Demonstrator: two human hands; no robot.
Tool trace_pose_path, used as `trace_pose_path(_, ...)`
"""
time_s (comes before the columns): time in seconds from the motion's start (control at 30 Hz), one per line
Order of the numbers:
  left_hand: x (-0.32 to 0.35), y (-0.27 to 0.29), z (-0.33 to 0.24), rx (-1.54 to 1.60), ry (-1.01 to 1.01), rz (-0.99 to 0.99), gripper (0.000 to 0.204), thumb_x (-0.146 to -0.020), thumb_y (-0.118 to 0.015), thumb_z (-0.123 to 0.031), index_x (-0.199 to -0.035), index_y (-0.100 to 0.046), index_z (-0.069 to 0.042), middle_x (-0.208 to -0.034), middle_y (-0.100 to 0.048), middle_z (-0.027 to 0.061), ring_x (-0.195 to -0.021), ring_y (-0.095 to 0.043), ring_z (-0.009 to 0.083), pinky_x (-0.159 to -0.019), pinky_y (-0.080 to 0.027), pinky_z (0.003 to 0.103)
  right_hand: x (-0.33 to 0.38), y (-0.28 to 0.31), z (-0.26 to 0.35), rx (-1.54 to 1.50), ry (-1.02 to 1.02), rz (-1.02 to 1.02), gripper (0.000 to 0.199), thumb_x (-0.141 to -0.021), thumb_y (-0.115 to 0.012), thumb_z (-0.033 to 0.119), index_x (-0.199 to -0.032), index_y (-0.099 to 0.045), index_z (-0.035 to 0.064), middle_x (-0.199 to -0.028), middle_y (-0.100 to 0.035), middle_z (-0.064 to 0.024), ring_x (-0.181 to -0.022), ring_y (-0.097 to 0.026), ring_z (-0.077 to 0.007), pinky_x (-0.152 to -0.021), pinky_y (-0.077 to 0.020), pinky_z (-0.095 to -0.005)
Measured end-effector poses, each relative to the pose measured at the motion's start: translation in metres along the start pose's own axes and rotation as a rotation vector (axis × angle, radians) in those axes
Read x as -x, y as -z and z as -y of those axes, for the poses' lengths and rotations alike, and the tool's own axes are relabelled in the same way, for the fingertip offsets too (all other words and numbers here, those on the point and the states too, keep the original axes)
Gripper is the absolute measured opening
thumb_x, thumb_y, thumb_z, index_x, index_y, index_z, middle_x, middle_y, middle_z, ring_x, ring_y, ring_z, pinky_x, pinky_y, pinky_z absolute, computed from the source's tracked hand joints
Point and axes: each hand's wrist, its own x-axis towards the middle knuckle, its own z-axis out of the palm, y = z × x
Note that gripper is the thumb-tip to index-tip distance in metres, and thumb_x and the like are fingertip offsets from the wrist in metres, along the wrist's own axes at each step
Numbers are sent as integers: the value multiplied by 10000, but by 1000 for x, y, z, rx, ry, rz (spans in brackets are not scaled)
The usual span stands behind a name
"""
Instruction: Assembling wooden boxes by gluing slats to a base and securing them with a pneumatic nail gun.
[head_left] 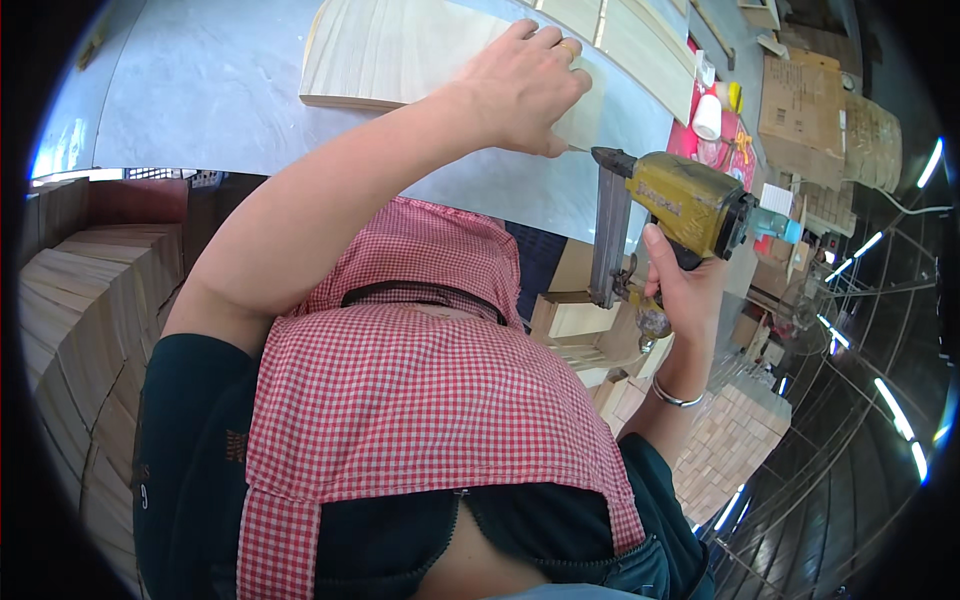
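Observation:
My left hand (pixel 520 85) reaches forward onto a pale wooden panel (pixel 400 50) lying on the grey workbench (pixel 200 100). Its fingers curl over the panel's near right edge and the thumb pinches from below. My right hand (pixel 683 290) grips the handle of a yellow nail gun (pixel 685 200), held upright just right of the left hand. The gun's dark nose (pixel 605 158) points at the panel edge close to my left thumb. A red checked apron (pixel 420 380) covers my front.
More pale boards (pixel 640 40) lie farther back on the bench. Stacked wood blocks (pixel 90 300) stand at the left, small blocks (pixel 735 440) at the lower right. Cardboard boxes (pixel 800 100), a white roll (pixel 707 117) and a wire fan guard (pixel 870 300) are at the right.

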Motion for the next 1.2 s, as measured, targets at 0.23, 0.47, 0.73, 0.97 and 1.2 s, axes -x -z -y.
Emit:
trace_pose_path(0.23, -1, 2, 1, 29, -1, 21, 542, -693, -857, -457, -1074, -738, -90, -1312, -632, 129, -1204, -571, 280, -1129, -377, 411, -2, -1, 3, 24, -60, 26, 283, -896, -792, 183, -1015, -648, -30, -632, -607, -28, -441, -504, -92, -419, -415, -212)
trace_pose_path(0.47, -2, 2, 1, 37, -7, 27, 541, -700, -851, -452, -1080, -738, -83, -1308, -631, 133, -1207, -565, 281, -1135, -371, 417, -10, -7, 12, -31, -37, -34, 295, -900, -794, 194, -1018, -641, -28, -623, -596, -26, -439, -507, -94, -412, -422, -217)
trace_pose_path(0.73, -1, 2, 1, 75, 2, 32, 527, -707, -845, -443, -1077, -738, -83, -1300, -631, 131, -1198, -563, 277, -1141, -364, 422, -27, -12, 19, -34, -3, -38, 311, -899, -797, 190, -1042, -627, -27, -617, -590, -27, -438, -511, -96, -406, -429, -220)
trace_pose_path(0.97, -1, 3, 2, 92, 0, 53, 519, -705, -843, -439, -1068, -736, -83, -1300, -622, 123, -1203, -552, 275, -1146, -354, 423, -31, -15, 21, -53, 18, -13, 301, -902, -793, 179, -1039, -625, -30, -612, -590, -31, -431, -506, -100, -405, -432, -220)
trace_pose_path(1.2, -1, 5, 2, 101, 2, 54, 511, -701, -846, -425, -1063, -732, -83, -1306, -614, 124, -1209, -541, 279, -1152, -346, 430, -33, -13, 27, -28, -44, 11, 285, -903, -790, 181, -1024, -631, -23, -605, -591, -27, -423, -499, -98, -404, -426, -220)
